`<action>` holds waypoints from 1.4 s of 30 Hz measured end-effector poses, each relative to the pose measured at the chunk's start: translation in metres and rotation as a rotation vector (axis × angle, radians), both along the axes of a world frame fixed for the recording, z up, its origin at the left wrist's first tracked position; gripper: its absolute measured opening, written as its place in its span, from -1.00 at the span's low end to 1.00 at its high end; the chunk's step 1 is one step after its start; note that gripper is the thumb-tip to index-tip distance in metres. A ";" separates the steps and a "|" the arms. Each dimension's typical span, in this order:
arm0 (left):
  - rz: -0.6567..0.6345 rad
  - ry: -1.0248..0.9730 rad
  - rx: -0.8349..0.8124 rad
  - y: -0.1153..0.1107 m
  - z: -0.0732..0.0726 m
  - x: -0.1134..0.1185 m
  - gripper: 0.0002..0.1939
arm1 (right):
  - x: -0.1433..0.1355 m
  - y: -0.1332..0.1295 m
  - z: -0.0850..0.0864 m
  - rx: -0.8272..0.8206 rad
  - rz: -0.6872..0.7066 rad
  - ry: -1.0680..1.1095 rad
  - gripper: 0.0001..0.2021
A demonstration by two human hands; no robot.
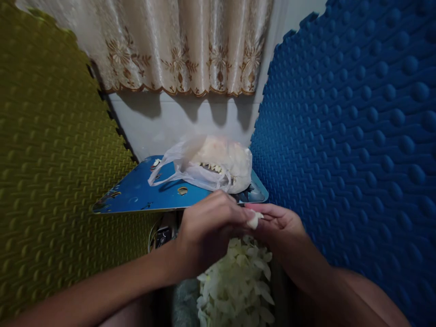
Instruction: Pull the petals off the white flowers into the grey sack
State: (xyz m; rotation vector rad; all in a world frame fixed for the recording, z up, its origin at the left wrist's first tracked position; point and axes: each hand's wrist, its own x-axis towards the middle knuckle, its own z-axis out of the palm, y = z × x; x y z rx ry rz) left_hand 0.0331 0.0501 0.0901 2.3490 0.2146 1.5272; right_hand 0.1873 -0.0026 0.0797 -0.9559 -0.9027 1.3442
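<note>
Just in front of the blue table, my two hands meet. My left hand (211, 222) is closed, its fingertips pinching a small white petal-like piece (254, 220). My right hand (281, 222) touches the same piece from the other side with its fingers pressed together. Below both hands lies a thick bunch of white flowers (236, 284) with long pointed petals. On the table, a translucent plastic bag (218, 163) lies on its side, its handles toward the left, with small pale buds showing at its opening.
The blue table (136, 190) carries a small tan piece (182, 191) and white bits (156, 162) at its back left. A yellow-green foam mat (51, 159) stands left, a blue one (340, 127) right. A patterned curtain (180, 45) hangs behind. A dark device (163, 236) sits below the table.
</note>
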 end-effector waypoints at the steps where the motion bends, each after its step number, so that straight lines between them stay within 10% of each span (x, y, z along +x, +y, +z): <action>1: 0.010 -0.012 -0.092 0.002 0.002 0.000 -0.86 | 0.001 0.001 0.002 0.028 0.004 -0.025 -0.71; 8: -0.223 0.034 -1.011 0.014 -0.006 0.001 -0.59 | 0.001 0.008 -0.001 0.160 -0.175 -0.278 -0.70; 13: -0.192 -0.008 -1.274 0.019 -0.013 0.005 -0.68 | 0.001 0.009 -0.006 0.150 -0.139 -0.309 -0.67; 17: -0.088 0.097 -1.113 0.022 -0.010 0.004 -0.73 | 0.003 0.009 -0.005 0.131 -0.125 -0.291 -0.62; 25: 0.214 0.206 0.102 0.017 -0.003 -0.001 -0.79 | 0.008 0.005 -0.002 0.104 -0.069 -0.359 -0.65; 42: 0.139 0.014 -0.071 0.013 -0.010 -0.003 -0.80 | 0.019 0.015 -0.002 -0.062 -0.255 -0.299 -0.73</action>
